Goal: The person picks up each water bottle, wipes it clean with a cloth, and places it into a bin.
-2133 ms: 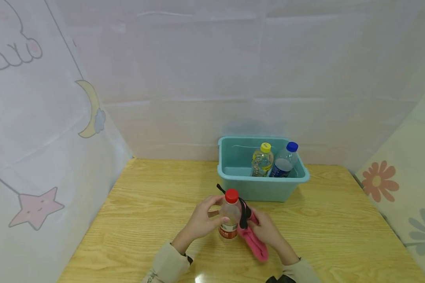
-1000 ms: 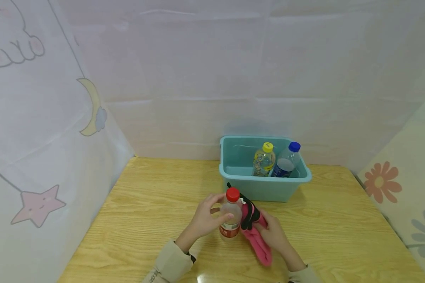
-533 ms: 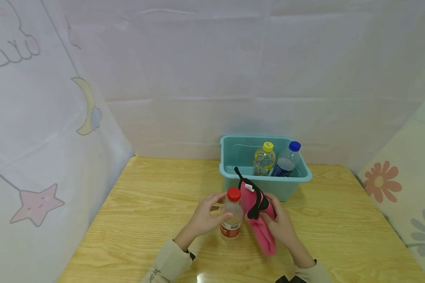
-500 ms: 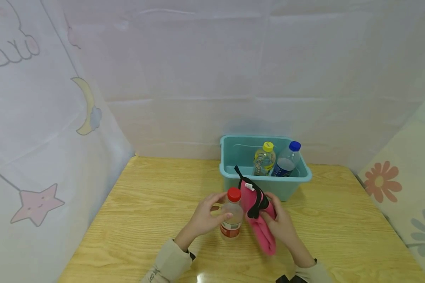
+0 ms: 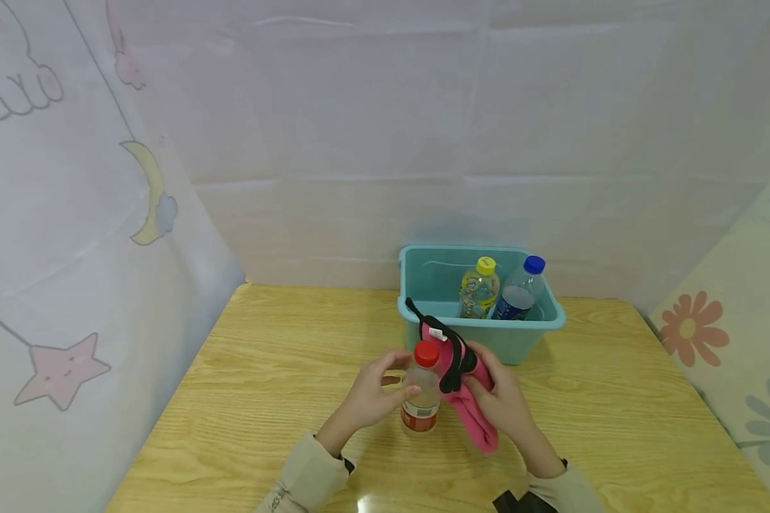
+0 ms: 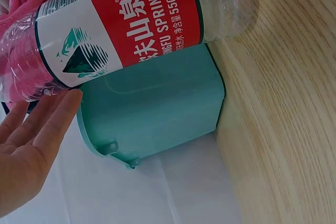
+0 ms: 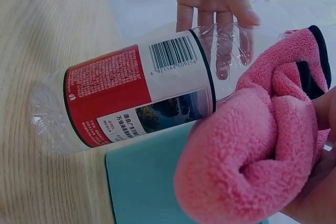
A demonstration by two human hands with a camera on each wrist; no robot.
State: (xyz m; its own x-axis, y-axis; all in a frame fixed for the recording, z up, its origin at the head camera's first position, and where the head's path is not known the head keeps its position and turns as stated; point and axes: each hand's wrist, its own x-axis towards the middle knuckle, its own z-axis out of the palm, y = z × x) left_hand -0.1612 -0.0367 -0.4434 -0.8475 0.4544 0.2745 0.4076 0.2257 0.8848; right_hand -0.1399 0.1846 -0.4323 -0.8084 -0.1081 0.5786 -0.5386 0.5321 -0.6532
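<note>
A clear plastic bottle (image 5: pixel 420 399) with a red cap and a red-and-white label stands upright on the table. My left hand (image 5: pixel 375 395) holds its upper part, thumb on the near side and fingers behind; in the left wrist view the fingers (image 6: pixel 58 121) reach the bottle (image 6: pixel 126 30) fairly straight. My right hand (image 5: pixel 503 399) grips a folded pink towel (image 5: pixel 478 420) with black edging and a white tag, just right of the bottle. In the right wrist view the fuzzy towel (image 7: pixel 252 150) lies against the bottle's (image 7: pixel 136 87) upper part.
Behind the hands, a light blue bin (image 5: pixel 475 342) stands on the wooden table (image 5: pixel 282 342). Inside it are a yellow-capped bottle (image 5: pixel 478 292) and a blue-capped bottle (image 5: pixel 516 296). A pale printed cloth (image 5: pixel 334 142) rises around the table.
My right hand has lifted the towel up along the bottle's right side, then swung its upper end left behind the red cap. My left hand has stayed at the bottle almost unmoved.
</note>
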